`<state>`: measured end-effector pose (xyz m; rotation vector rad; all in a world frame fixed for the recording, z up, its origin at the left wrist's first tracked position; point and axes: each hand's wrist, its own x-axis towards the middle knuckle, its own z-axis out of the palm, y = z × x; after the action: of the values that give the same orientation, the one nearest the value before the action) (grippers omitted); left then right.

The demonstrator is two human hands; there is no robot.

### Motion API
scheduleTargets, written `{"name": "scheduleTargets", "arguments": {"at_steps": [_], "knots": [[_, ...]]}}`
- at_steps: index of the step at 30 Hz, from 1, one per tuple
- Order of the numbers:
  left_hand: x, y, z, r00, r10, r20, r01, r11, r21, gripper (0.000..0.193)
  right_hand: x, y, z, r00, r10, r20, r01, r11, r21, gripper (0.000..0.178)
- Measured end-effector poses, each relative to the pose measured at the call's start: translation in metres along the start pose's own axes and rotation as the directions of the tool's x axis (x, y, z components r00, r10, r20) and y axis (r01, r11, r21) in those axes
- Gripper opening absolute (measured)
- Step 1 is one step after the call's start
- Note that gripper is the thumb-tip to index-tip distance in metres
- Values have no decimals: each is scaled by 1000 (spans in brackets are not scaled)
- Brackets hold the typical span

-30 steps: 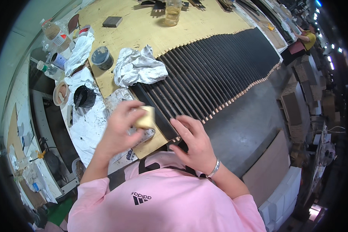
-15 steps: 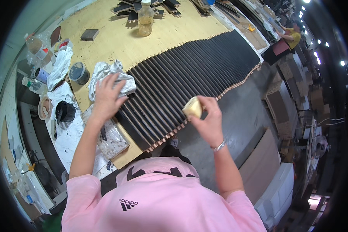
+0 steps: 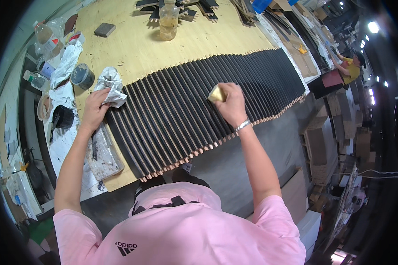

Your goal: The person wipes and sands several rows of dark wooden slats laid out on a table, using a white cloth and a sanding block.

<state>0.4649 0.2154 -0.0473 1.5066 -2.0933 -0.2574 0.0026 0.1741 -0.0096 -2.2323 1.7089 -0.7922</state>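
Note:
A long row of black wooden slats (image 3: pixel 177 115) lies side by side across the table, with pale peg-like ends along both edges. My right hand (image 3: pixel 232 105) is closed round a pale yellow sponge (image 3: pixel 216 94) over the middle of the row. Whether the sponge touches the slats I cannot tell. At the left end of the row, the fingers of my left hand (image 3: pixel 95 109) are bent round the near edge of a crumpled white cloth (image 3: pixel 109 84). Part of that cloth rests against the leftmost slats.
Beyond the slats on the yellow tabletop (image 3: pixel 132 48) stand a jar of amber liquid (image 3: pixel 168 26) and a dark block (image 3: pixel 105 30). A tub (image 3: pixel 82 76), a black cup (image 3: pixel 63 117) and bottles (image 3: pixel 44 33) crowd the left. A co-worker (image 3: pixel 350 70) stands far right.
My right hand has carried the sponge from the slats' near edge up over their middle. My left hand, spread on the cloth before, now grips its edge. The view has shifted a little.

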Motion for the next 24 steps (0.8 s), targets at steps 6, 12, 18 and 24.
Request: {"name": "scheduleTargets", "arguments": {"at_steps": [6,12,18,24], "knots": [[1,8,-5,999,-32,29,31,998,48,39,29,31,-14,998,32,-51,-35,998,-60,39],[3,15,-6,997,-52,52,50,998,34,39,25,14,-9,991,-56,123,60,998,-31,42],[2,18,-6,998,-61,14,61,998,14,37,21,19,-24,962,-95,256,51,984,173,58],[2,21,-8,996,-84,15,84,996,14,35,2,-14,-21,969,4,245,43,982,-186,55]]}}
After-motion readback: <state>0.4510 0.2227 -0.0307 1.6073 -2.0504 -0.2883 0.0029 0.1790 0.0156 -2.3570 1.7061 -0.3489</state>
